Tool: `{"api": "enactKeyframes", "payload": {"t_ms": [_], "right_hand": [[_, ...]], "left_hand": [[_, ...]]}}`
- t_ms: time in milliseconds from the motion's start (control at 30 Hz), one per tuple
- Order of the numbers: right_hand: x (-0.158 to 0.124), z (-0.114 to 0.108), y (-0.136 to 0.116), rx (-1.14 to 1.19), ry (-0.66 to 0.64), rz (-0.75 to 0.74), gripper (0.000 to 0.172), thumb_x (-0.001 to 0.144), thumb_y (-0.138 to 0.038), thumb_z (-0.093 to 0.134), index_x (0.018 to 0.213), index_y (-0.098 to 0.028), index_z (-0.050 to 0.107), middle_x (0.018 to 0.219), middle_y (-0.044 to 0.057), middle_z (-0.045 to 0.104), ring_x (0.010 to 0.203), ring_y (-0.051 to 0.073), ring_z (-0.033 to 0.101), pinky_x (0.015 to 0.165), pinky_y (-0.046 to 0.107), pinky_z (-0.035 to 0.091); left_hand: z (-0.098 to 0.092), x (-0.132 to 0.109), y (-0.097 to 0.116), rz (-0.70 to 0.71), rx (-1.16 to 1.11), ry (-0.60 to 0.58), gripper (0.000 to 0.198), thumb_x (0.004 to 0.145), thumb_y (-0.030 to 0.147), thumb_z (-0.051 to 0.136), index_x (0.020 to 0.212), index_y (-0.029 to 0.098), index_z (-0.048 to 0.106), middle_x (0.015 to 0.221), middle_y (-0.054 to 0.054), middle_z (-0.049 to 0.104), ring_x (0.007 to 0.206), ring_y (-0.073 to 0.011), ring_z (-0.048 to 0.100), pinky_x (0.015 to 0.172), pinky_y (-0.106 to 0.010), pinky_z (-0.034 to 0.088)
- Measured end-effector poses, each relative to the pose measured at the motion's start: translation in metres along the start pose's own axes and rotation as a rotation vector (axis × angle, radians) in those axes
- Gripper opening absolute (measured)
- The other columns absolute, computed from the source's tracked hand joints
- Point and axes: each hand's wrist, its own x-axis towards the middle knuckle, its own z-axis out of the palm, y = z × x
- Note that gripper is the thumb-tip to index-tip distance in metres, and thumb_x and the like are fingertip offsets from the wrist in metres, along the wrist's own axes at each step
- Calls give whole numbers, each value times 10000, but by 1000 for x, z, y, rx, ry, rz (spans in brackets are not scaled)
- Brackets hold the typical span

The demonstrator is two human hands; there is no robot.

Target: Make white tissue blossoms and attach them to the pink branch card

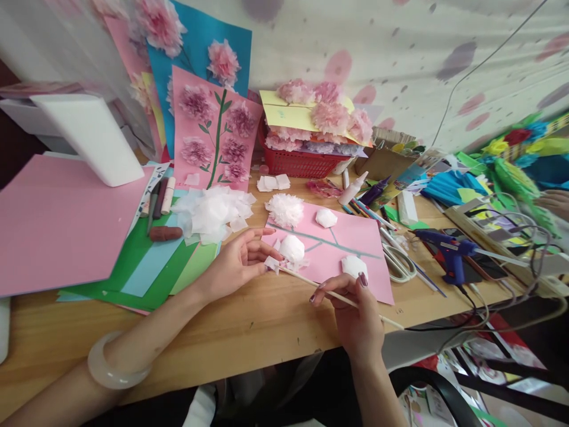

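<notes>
My right hand (362, 317) grips a thin pale stick (306, 280), which slants up and left across the pink card (355, 237). At the stick's tip, my left hand (249, 258) pinches a small white tissue paper square (272, 265). Just beyond the fingertips sits a white paper mound (292, 248) with tissue petals around its base. The card also carries a fluffy white tissue flower (284, 209), two plainer white mounds (326, 217) (354, 266) and a drawn grey-green branch.
A heap of tissue squares (216, 210) lies left of the card. Scissors (400, 264), a blue glue gun (451, 252) with cables and a white glue bottle (354, 188) are at the right. Behind stand a red basket (302, 163) and a pink flower picture (182, 121). Another person's hand (555, 201) shows far right.
</notes>
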Motion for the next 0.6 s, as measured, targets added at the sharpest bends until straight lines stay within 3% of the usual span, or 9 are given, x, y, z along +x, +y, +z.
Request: {"api": "enactKeyframes", "payload": {"t_ms": [267,433,500,600], "right_hand": [[1,-3,3,-55,48,-5,502,946,-537,447,756,-182,746,610,56,681,617,201,642,679,354,540],[-3,-9,11,-103,-3,-9,507,979,-520,387,826,-179,729,656,64,682,678,216,656,732,381,541],[-6,-13,16,-145,-15,-79,524,998,-514,338,831,-187,713,667,59,670,679,212,648,723,381,540],[-9,-18,20,-343,71,-250,487,1016,-490,303,863,-216,676,762,51,650,760,205,635,760,371,527]], "left_hand": [[-2,-3,4,-1,-64,11,547,726,187,702,1242,170,522,1008,-80,718,1001,-230,669,929,-401,495],[0,-1,3,-36,-44,94,500,710,218,743,1175,181,564,935,-39,673,908,-196,661,891,-376,507],[-1,0,2,-47,-33,123,491,709,233,744,1162,178,563,899,-22,658,879,-183,657,892,-370,507],[-5,3,0,-39,19,144,485,700,230,735,1144,164,550,868,-10,646,872,-174,647,901,-363,503]]}}
